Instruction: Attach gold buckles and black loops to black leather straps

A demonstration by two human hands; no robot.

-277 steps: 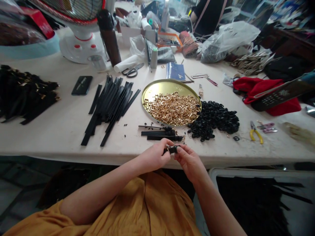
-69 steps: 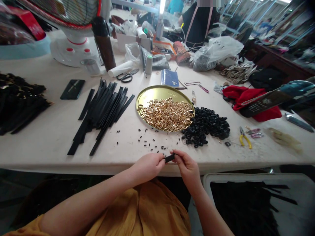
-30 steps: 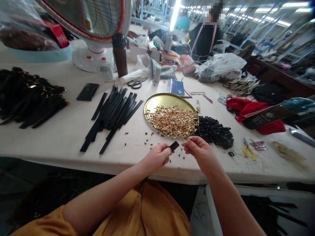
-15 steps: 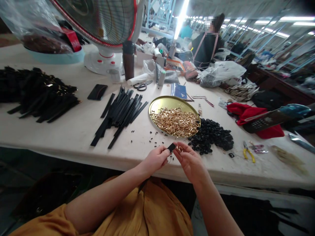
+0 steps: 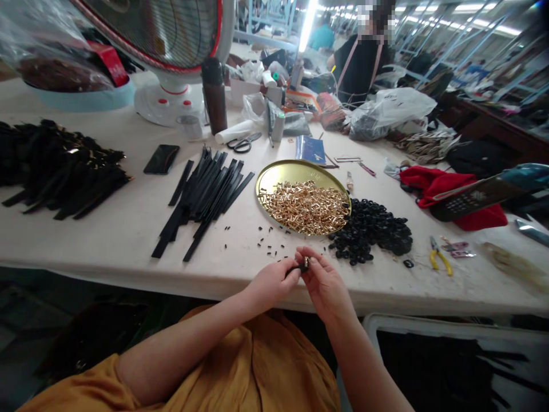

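Note:
Over the table's front edge my left hand [image 5: 270, 282] pinches a black strap [image 5: 295, 269] close to its end. My right hand [image 5: 325, 282] meets it there, fingers closed round a small gold metal buckle [image 5: 306, 262] at the strap's tip. Whether the buckle is on the strap or just against it I cannot tell, as fingers cover most of both. Just beyond my hands lies a round gold tray [image 5: 274, 167] heaped with gold metal pieces [image 5: 309, 207]. A pile of black loops [image 5: 377, 232] touches its right side. Loose black straps [image 5: 206, 197] lie to the left.
A fan [image 5: 167, 106] and a dark bottle [image 5: 214, 97] stand at the back left. Near them are a phone [image 5: 162, 159] and scissors [image 5: 243, 143]. Yellow-handled pliers [image 5: 440, 257] lie at right. More black straps [image 5: 64, 171] are bundled far left. A person [image 5: 360, 66] is behind.
My right hand has closed in on the strap's end, bringing the gold buckle up to it. The strap has tilted down and shows less between my fingers. The view has shifted slightly.

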